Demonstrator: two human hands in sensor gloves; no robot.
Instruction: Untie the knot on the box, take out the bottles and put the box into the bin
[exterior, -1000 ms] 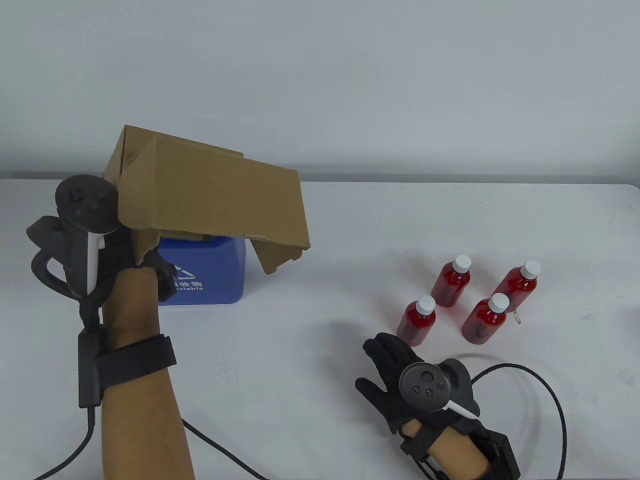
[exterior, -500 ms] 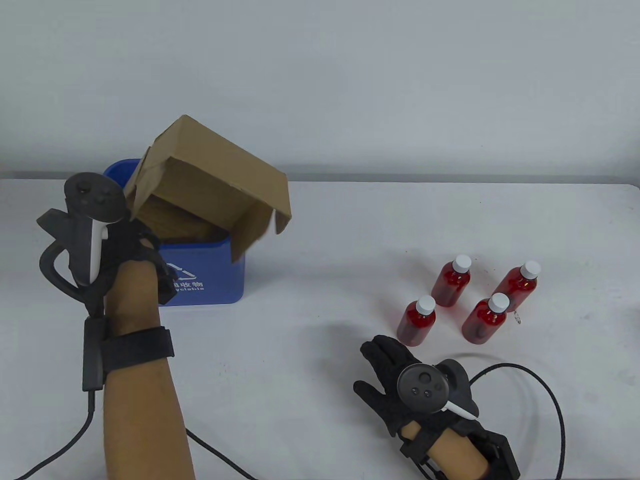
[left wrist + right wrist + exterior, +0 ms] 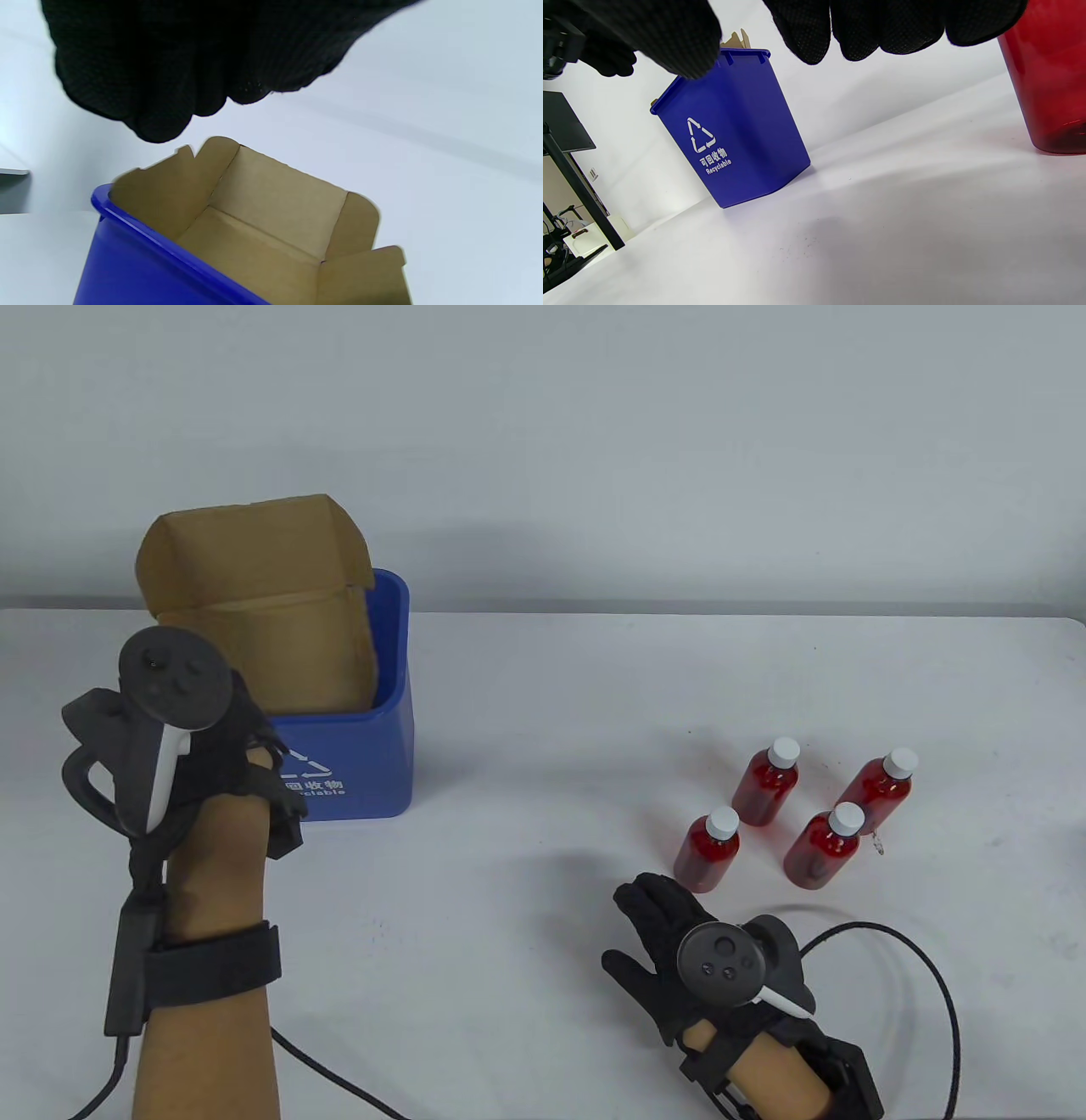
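Box (image 3: 280, 645) is in the blue bin (image 3: 373, 763), standing on end, open side facing the camera, top flaps (image 3: 254, 547) sticking up well above the bin rim. Left wrist view shows the same: cardboard interior (image 3: 271, 212) sitting inside the blue wall (image 3: 140, 262).

Left hand (image 3: 225, 746) is just in front of the bin's near-left corner, forearm coming straight up from the bottom edge, tracker (image 3: 165, 704) on the back of the hand covering most of it. Not touching the box: in the left wrist view the gloved fingers (image 3: 169, 84) hang above the cardboard with a clear gap. They look loosely curled and bunched, holding nothing.

Right hand (image 3: 670, 933) lies palm-down on the table (image 3: 526, 882), front right, fingers straight and close together pointing up-left, thumb out to the side. Holding nothing. Right wrist view has the fingertips (image 3: 814, 34) hanging over the tabletop, bin (image 3: 734, 131) across the table with the recycling mark facing it.

Four red bottles (image 3: 789, 814) with white caps stand upright in a cluster just beyond the right hand, near its fingertips but apart. One bottle's base (image 3: 1052, 84) fills the right edge of the right wrist view.

Black cable (image 3: 925, 976) loops on the table right of the right wrist.
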